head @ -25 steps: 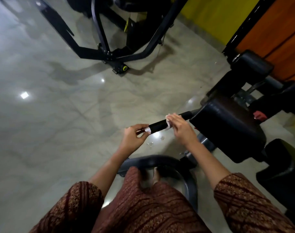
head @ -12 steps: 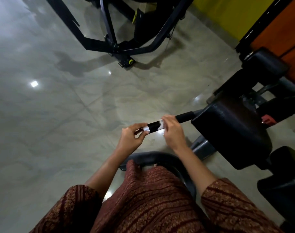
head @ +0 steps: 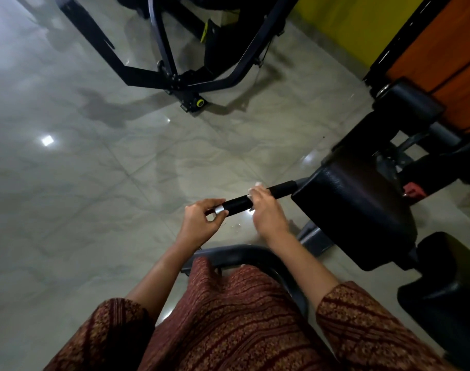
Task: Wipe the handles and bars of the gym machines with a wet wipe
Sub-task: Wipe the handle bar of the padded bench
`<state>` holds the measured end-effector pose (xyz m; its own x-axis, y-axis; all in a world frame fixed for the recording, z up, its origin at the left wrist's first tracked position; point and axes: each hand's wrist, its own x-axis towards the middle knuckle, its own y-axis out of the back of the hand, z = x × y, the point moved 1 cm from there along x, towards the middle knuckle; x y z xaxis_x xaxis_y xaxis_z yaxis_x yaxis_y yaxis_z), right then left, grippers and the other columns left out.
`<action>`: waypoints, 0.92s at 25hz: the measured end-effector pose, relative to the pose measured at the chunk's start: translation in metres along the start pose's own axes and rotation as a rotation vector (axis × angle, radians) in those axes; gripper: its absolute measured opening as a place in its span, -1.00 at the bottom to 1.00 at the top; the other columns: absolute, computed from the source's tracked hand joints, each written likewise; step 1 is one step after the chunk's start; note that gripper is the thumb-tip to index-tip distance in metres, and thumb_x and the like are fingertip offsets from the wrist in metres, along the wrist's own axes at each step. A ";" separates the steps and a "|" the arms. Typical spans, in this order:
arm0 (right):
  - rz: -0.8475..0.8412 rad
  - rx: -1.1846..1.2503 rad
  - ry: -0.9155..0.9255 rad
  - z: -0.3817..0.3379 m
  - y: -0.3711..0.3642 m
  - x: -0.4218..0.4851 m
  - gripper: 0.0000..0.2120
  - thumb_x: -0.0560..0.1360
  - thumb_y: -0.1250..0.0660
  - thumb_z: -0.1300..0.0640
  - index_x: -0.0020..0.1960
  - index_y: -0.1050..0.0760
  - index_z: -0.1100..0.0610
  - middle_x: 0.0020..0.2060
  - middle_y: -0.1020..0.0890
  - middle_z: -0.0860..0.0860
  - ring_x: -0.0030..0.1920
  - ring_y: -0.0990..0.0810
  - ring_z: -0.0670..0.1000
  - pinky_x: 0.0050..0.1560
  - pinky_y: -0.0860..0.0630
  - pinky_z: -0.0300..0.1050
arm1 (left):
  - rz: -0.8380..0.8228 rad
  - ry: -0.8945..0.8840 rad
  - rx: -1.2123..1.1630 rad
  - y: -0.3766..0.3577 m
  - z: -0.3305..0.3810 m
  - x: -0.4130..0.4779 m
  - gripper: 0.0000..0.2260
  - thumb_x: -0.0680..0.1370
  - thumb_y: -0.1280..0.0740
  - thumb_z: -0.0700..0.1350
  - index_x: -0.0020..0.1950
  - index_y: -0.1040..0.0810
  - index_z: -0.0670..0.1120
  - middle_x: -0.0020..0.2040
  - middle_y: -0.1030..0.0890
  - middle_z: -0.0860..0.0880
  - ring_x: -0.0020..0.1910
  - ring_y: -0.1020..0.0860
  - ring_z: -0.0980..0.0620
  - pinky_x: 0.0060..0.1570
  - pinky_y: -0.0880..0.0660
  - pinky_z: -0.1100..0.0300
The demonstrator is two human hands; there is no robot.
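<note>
A black foam-covered handle with a silver end cap sticks out leftward from a black padded gym machine. My left hand pinches the silver end of the handle between thumb and fingers. My right hand wraps over the middle of the handle with a white wet wipe pressed under its fingers; only small bits of the wipe show above and below the hand. The handle's far part, near the pad, is bare.
A curved dark metal frame bar runs just below my hands, in front of my patterned clothing. Another black machine frame stands on the glossy tiled floor ahead. More black pads sit to the right; orange and yellow walls lie behind.
My right hand with the wipe slid toward the end cap, then back along the handle toward the pad. The left hand has kept its pinch on the silver end.
</note>
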<state>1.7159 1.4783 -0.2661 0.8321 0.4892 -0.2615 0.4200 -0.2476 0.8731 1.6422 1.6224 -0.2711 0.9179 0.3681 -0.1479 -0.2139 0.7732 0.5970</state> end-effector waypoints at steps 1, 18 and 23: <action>-0.012 -0.010 0.080 -0.005 0.002 -0.005 -0.56 0.56 -0.05 0.40 0.43 -0.21 0.28 0.44 -0.26 0.16 0.47 -0.15 0.04 0.41 -0.06 -0.22 | -0.005 -0.001 0.006 0.000 0.001 0.001 -0.78 0.43 -0.44 -0.22 0.07 -0.63 -0.19 0.00 -0.66 -0.12 -0.08 -0.57 0.08 -0.06 -0.36 0.50; -0.075 -0.086 -0.051 -0.013 0.031 0.004 -0.75 0.57 -0.05 0.35 0.18 -0.42 0.28 0.15 -0.49 0.19 0.22 -0.43 0.17 0.11 -0.42 -0.04 | -0.004 0.032 0.053 -0.003 0.005 0.005 -0.80 0.41 -0.44 -0.27 0.02 -0.65 -0.21 -0.05 -0.67 -0.14 -0.09 -0.63 -0.02 -0.07 -0.47 0.33; 0.010 -0.063 -0.161 0.017 0.023 0.006 -0.66 0.53 -0.11 0.36 0.29 -0.31 0.34 0.28 -0.36 0.22 0.35 -0.26 0.15 0.35 -0.23 -0.11 | 0.013 0.045 0.020 -0.003 0.007 0.002 -0.82 0.40 -0.46 -0.27 -0.01 -0.65 -0.24 -0.08 -0.68 -0.15 -0.12 -0.62 0.01 -0.12 -0.43 0.42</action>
<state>1.7372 1.4612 -0.2548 0.8853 0.3458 -0.3110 0.3923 -0.1962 0.8987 1.6472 1.6174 -0.2671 0.8990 0.4015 -0.1752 -0.2186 0.7578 0.6148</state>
